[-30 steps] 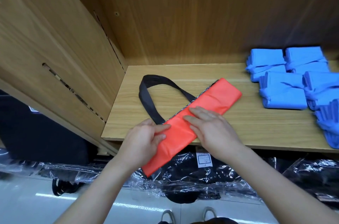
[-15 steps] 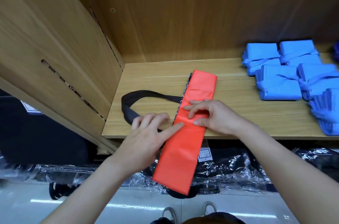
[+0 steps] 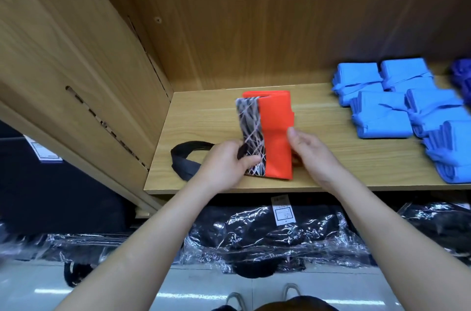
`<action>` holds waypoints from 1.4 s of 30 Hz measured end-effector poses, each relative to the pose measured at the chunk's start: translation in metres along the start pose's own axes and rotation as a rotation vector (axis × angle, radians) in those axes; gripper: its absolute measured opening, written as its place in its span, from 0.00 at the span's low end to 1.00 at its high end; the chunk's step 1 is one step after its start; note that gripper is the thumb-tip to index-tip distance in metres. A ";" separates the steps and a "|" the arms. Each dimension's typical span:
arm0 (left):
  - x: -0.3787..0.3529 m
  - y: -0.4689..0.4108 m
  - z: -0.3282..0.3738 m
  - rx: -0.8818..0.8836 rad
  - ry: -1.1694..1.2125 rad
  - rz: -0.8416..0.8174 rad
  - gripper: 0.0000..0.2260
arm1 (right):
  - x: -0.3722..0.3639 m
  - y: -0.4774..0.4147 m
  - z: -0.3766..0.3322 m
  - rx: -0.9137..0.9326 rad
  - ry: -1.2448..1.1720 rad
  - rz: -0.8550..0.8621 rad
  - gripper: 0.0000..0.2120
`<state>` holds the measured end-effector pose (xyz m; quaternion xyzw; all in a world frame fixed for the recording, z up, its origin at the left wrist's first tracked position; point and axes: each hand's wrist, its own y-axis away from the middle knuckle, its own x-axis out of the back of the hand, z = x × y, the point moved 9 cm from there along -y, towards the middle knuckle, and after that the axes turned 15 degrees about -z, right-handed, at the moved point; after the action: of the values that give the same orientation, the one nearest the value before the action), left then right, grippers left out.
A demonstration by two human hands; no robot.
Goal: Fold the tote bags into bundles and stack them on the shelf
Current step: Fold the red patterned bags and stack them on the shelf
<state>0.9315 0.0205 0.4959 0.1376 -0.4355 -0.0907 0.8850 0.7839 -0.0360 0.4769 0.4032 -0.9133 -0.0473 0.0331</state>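
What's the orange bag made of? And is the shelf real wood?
The orange bag looks like thin, smooth cloth, maybe nylon or polyester: it folds flat with crisp creases. Its black strap looks like flat woven webbing. The shelf looks like matte wood-grain board, perhaps laminate; its even grain hints so, but real wood can't be ruled out.

We see a tote bag [image 3: 276,137] of smooth, matt orange cloth, its turned-over panel [image 3: 251,132] pale streaks on dark fabric, its strap [image 3: 188,157] black woven webbing. The shelf [image 3: 331,157] is light wood-grain board with a dull finish (laminate or veneer, we cannot tell). The blue bundles [image 3: 382,117] look like soft matt cloth. Below, packages [image 3: 267,239] gleam in crinkled clear plastic, one bearing a white paper label [image 3: 283,211].
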 end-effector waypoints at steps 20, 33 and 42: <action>-0.018 0.011 0.011 -0.002 -0.348 0.110 0.24 | -0.009 -0.013 -0.015 -0.302 1.131 0.374 0.32; -0.017 0.031 0.035 -0.090 -0.572 0.263 0.16 | 0.022 -0.045 -0.009 -0.242 0.623 0.169 0.44; -0.030 0.021 0.024 -0.276 -0.386 -0.010 0.20 | 0.016 -0.045 -0.001 -0.165 0.463 -0.022 0.26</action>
<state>0.8951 0.0451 0.4948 -0.0026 -0.5796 -0.1783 0.7951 0.8066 -0.0782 0.4733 0.4091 -0.8700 -0.0281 0.2739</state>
